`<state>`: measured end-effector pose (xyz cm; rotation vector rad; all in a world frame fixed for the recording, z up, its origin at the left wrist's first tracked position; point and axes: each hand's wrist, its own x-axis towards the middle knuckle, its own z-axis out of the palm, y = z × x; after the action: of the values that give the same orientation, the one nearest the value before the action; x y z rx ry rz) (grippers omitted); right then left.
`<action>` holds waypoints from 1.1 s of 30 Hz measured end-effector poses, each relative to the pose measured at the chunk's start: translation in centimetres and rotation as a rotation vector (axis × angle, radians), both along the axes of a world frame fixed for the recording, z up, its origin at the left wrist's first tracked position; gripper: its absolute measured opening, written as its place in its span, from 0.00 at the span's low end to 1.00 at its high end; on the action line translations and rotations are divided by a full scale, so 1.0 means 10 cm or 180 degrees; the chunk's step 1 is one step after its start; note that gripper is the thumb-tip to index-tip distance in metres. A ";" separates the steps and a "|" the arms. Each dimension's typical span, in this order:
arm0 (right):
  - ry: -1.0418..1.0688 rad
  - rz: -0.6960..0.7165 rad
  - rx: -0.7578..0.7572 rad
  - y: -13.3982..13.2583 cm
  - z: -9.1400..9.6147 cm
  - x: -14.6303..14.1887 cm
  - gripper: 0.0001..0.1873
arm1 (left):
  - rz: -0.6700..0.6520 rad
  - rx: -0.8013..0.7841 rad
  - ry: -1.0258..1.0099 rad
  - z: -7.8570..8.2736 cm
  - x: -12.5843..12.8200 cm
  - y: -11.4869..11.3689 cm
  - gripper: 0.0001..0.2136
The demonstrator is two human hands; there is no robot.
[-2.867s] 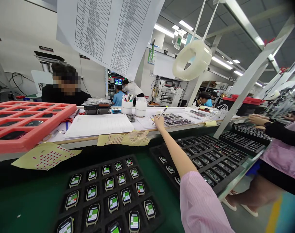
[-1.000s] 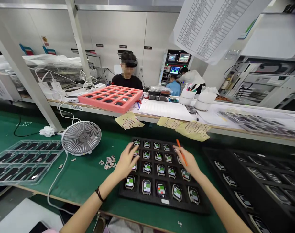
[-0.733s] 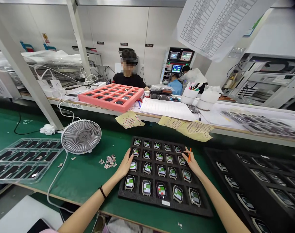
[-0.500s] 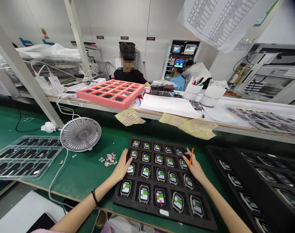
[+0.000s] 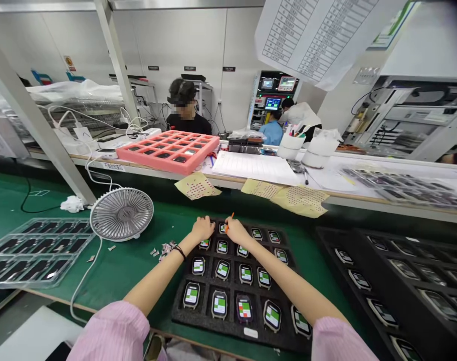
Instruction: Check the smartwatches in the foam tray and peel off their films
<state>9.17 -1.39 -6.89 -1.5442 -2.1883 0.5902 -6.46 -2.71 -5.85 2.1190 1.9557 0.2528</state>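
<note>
A black foam tray (image 5: pixel 209 321) lies before me on the green bench, its pockets holding several smartwatches (image 5: pixel 219 304) with lit screens in green and white. One watch (image 5: pixel 244 308) in the front row shows red blocks as well. My left hand (image 5: pixel 203 228) is over the tray's back left corner with its fingers curled down; it covers that corner pocket, and what the fingertips grip is hidden. Close beside it, my right hand (image 5: pixel 236 231) holds a slim orange stick (image 5: pixel 229 222), over a back-row watch. The right forearm crosses above the tray and hides some pockets.
A grey fan (image 5: pixel 122 214) stands left, beside a clear tray (image 5: pixel 36 250) of dark parts. Small scraps (image 5: pixel 164 250) lie near the foam tray. More black trays (image 5: pixel 349 291) sit right. The raised shelf carries a pink foam tray (image 5: pixel 168 150) and papers (image 5: pixel 253 168). People are beyond.
My right hand, with the orange stick, has moved left from the tray's right side to its back left. My left hand has moved forward to the back corner, its fingers now curled.
</note>
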 end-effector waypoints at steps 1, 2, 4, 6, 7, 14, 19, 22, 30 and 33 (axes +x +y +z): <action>0.0007 -0.0012 -0.0028 0.02 -0.02 -0.01 0.07 | -0.0041 -0.0088 -0.0054 0.01 -0.03 0.02 0.17; 0.0028 -0.0016 -0.0056 0.03 -0.03 0.00 0.07 | -0.0087 -0.0175 -0.0121 0.02 -0.06 0.04 0.18; 0.0104 -0.0014 -0.0110 0.04 -0.04 0.00 0.08 | -0.0179 -0.0336 -0.0295 0.05 -0.14 0.09 0.18; 0.0210 -0.0018 -0.0167 0.03 -0.05 0.00 0.09 | -0.0276 -0.0491 -0.0539 0.07 -0.22 0.13 0.19; 0.0268 -0.0025 -0.0200 0.03 -0.06 0.00 0.10 | -0.0320 -0.0581 -0.0684 0.08 -0.26 0.15 0.20; 0.0907 -0.0024 -0.0401 0.09 -0.10 -0.05 0.10 | -0.0384 -0.1191 -0.1822 0.05 -0.36 0.21 0.24; 0.1751 0.0059 -0.0653 0.05 -0.03 0.07 0.12 | -0.0213 -0.1081 -0.2531 0.06 -0.34 0.17 0.22; 0.2235 0.0160 -0.0913 -0.07 0.06 0.28 0.17 | -0.0093 -0.0780 -0.2976 0.06 -0.31 0.02 0.25; 0.3392 0.0464 -0.1584 -0.50 0.21 0.70 0.17 | -0.0036 -0.0702 -0.4193 0.10 0.02 -0.40 0.27; 0.3427 0.0591 -0.1602 -0.57 0.24 0.72 0.18 | -0.0015 -0.0728 -0.4169 0.15 0.12 -0.49 0.22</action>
<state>16.35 -7.11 -4.51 -0.8227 -1.3664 1.6512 -5.28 -7.66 -4.31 1.1855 1.0756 1.0235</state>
